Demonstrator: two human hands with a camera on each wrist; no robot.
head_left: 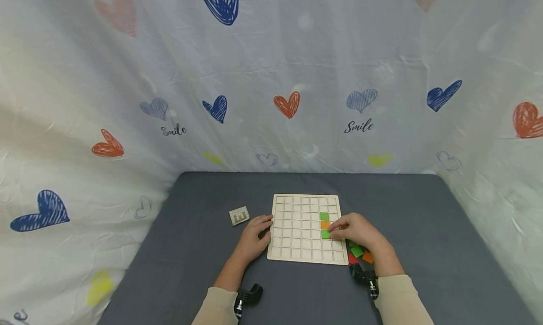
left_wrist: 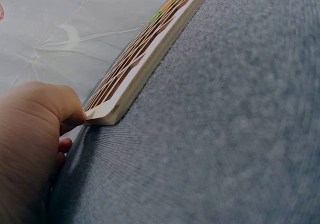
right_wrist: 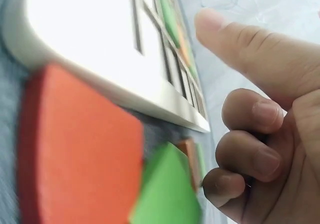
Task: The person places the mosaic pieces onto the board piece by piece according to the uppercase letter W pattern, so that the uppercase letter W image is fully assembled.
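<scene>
A pale wooden grid board point(head_left: 297, 255) lies on the dark cloth. Along its right part, a green tile point(head_left: 324, 216), an orange tile point(head_left: 324, 225) and another green tile point(head_left: 325, 234) form a column in the cells. My left hand point(head_left: 254, 237) rests at the board's left edge, thumb and fingertips touching the rim; the left wrist view shows the thumb tip at the corner. Over the lower green tile is my right hand point(head_left: 358, 228), fingertips right at it. In the right wrist view its thumb point(right_wrist: 250, 49) is extended, the other visible fingers are curled, and nothing shows between them.
Loose tiles lie by the board's lower right corner, among them a red tile point(head_left: 353, 259), a green tile point(head_left: 357, 252) and an orange tile point(head_left: 367, 257). A small patterned card point(head_left: 239, 215) sits left of the board. A heart-printed curtain point(head_left: 263, 70) hangs behind the table.
</scene>
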